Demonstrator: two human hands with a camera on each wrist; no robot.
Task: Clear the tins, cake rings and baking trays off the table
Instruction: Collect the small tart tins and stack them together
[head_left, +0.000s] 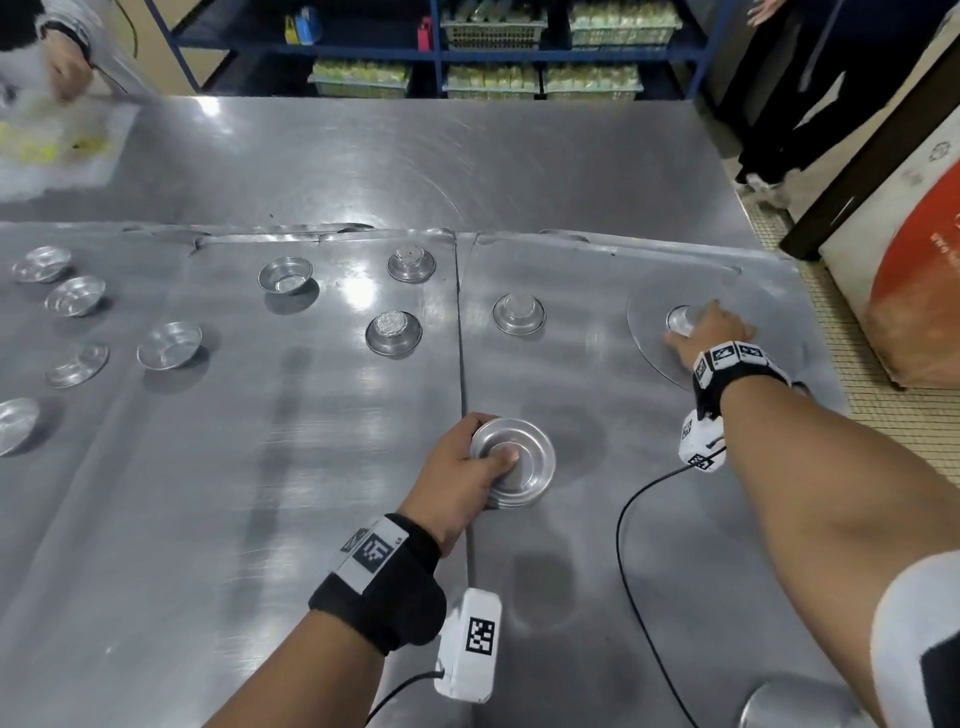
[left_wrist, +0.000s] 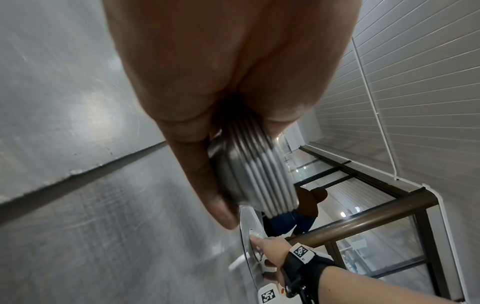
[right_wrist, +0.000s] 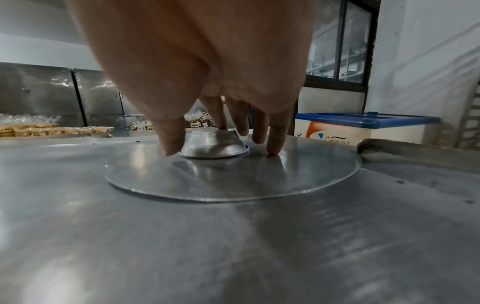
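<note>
There, the left hand (head_left: 457, 480) gripped a stack of small tins (head_left: 514, 462), thumb pressed into the top one and fingers curled round the side. The left wrist view showed what the head view did not: several nested rims, packed tight, with the fingers (left_wrist: 207, 181) wrapped under them. Whether the stack rested on the table (head_left: 260, 519) or hung just above it could not be told.

The right hand (head_left: 711, 330) reached over an upturned tin (right_wrist: 214, 145) that sat on a flat round metal disc (right_wrist: 233, 181). In the right wrist view its fingers (right_wrist: 171, 139) were spread and bent down around the tin, thumb beside one flank, one fingertip on the tin's flat base, another touching the disc; a firm grip could not be made out. From the head view the hand hid most of that tin.

More loose tins lay scattered over the table, some upright like the one far left of centre (head_left: 285, 275), some upside down like the one near the seam (head_left: 518, 313). All the upright ones looked empty. One at the left edge (head_left: 15, 423) was cut off.

Beyond the table, blue shelves (head_left: 441, 52) held baskets of pale packed goods, too blurred to name. Another person's hand (head_left: 67, 73) showed at the far left corner.
</note>
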